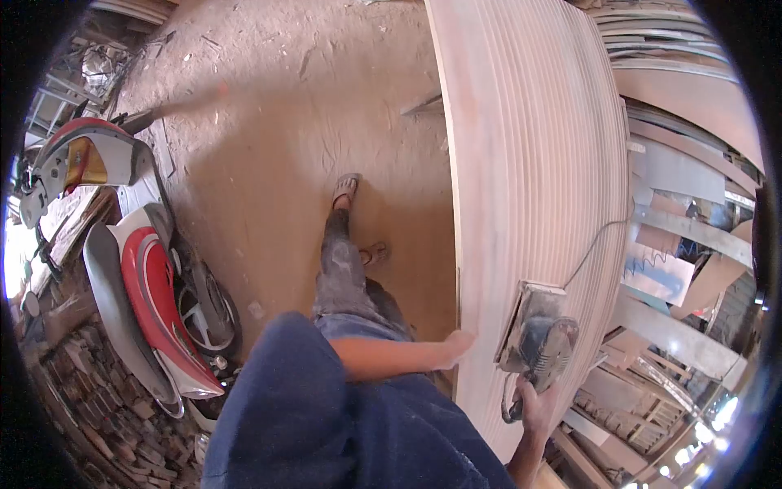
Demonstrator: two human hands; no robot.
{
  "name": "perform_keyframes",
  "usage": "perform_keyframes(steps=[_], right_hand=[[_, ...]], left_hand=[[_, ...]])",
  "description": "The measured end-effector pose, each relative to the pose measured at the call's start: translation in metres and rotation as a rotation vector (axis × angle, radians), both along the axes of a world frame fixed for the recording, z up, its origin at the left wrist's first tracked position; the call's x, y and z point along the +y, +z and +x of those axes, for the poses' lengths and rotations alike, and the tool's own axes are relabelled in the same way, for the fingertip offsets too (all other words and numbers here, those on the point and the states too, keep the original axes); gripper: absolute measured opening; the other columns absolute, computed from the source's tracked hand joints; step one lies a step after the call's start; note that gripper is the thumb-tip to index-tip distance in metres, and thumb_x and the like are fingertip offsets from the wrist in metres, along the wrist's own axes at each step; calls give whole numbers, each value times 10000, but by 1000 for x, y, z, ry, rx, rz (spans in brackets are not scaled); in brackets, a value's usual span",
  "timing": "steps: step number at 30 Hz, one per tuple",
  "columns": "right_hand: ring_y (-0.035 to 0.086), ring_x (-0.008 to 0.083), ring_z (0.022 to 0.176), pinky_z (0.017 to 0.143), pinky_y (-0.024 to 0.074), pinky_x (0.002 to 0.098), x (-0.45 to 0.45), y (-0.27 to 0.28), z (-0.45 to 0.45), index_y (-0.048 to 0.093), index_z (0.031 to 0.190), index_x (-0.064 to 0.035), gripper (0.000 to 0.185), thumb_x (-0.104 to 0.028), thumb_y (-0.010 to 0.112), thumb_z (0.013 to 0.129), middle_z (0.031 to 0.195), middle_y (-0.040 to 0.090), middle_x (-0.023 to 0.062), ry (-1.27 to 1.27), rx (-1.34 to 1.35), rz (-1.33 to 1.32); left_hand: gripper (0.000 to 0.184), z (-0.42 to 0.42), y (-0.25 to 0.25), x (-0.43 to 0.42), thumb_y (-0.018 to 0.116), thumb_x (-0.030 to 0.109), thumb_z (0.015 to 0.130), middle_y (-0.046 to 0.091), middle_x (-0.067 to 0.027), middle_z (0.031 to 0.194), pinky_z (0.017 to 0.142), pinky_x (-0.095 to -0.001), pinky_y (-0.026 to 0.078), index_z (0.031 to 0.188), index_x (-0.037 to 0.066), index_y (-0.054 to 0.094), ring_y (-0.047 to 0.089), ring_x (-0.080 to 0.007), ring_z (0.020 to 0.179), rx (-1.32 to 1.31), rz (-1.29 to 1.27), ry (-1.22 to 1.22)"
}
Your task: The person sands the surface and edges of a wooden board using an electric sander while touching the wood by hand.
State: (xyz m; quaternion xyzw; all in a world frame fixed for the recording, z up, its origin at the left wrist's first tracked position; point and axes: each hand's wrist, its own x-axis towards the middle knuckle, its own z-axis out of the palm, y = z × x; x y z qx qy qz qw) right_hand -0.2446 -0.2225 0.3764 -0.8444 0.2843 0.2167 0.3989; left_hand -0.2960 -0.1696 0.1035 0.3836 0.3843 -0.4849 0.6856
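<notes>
A wide wooden panel with ribbed, striped grain (521, 163) stretches lengthwise along my right side. On it rests a dusty electric sander (544, 346) with a flat rectangular base. My right hand (533, 403) is wrapped round the sander's rear handle. Close to the panel's near long edge is my left hand (458, 349), slightly blurred, its fingers seemingly extended with nothing visible in them. Whether it touches the edge I cannot tell. A thin cord (588, 253) runs from the sander's area across the panel to its far side.
A red and grey motorbike (151, 277) stands at left, above stacked wood offcuts (106, 407). Boards and sheets (684, 220) lean beyond the panel's far side. Dusty floor (285, 138) with scattered scraps lies between motorbike and panel. My sandalled feet (346, 187) are on it.
</notes>
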Motion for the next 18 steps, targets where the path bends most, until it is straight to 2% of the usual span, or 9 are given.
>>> perform_keyframes(steps=[1, 3, 5, 6, 8, 10, 14, 17, 18], right_hand=[[588, 130, 576, 538, 462, 304, 3, 1, 1, 642, 845, 22, 138, -89, 706, 795, 692, 634, 40, 18, 68, -76], [606, 140, 598, 552, 469, 313, 11, -14, -11, 642, 862, 33, 171, -105, 720, 799, 711, 649, 34, 40, 122, -150], [625, 174, 567, 525, 469, 323, 8, -41, -24, 674, 968, 6, 204, -155, 716, 850, 651, 641, 63, 191, -59, -234], [625, 174, 567, 525, 469, 323, 13, -51, -27, 674, 968, 6, 204, -155, 716, 850, 651, 641, 63, 195, -58, -238], [683, 395, 719, 643, 519, 456, 35, -76, -31, 653, 1018, 33, 289, -144, 744, 808, 777, 698, 208, 472, -145, -492], [659, 482, 838, 722, 517, 523, 54, -105, -43, 646, 1087, 12, 365, -208, 743, 812, 874, 673, 297, 558, -124, -403], [665, 477, 949, 834, 519, 527, 103, -140, -60, 591, 1181, 56, 576, -340, 760, 798, 1032, 666, 316, 643, 28, -316], [677, 464, 943, 854, 536, 510, 123, -174, -65, 611, 1152, 67, 613, -395, 768, 780, 1003, 684, 306, 606, 50, -220], [677, 464, 943, 854, 536, 510, 124, -187, -61, 611, 1152, 67, 613, -395, 768, 780, 1003, 684, 306, 587, 52, -213]], left_hand=[[506, -5, 6, 11, 470, 430, 1017, 712, -186, 908, 809, -421, 510, 1153, -13, 676, 686, -294, 880, 83, -192, -64], [468, -8, 16, 51, 537, 375, 1005, 659, -154, 1058, 882, -391, 496, 1278, -3, 571, 630, -245, 1011, -142, -280, 216], [535, 2, 52, 77, 604, 321, 992, 606, -122, 1208, 954, -360, 482, 1403, 7, 467, 573, -196, 1142, -356, -366, 502], [616, 8, 73, 80, 671, 309, 957, 564, -136, 1244, 1001, -368, 458, 1428, 14, 405, 541, -194, 1178, -477, -253, 549], [717, 20, 123, 98, 737, 298, 921, 523, -149, 1280, 1047, -376, 435, 1452, 20, 343, 509, -193, 1214, -591, -142, 594], [817, 37, 165, 127, 839, 279, 835, 515, -150, 1285, 1061, -377, 427, 1419, 22, 330, 512, -215, 1213, -542, 232, 438], [733, 28, 102, 146, 877, 218, 783, 525, -118, 1210, 967, -335, 474, 1307, 13, 406, 539, -200, 1134, -241, 389, 598], [677, 8, 41, 168, 861, 180, 795, 540, -92, 1161, 942, -332, 481, 1290, 18, 429, 565, -191, 1066, -394, 377, 752], [658, 11, 45, 183, 850, 166, 803, 547, -84, 1159, 955, -330, 471, 1290, 19, 434, 564, -188, 1068, -393, 290, 792]])
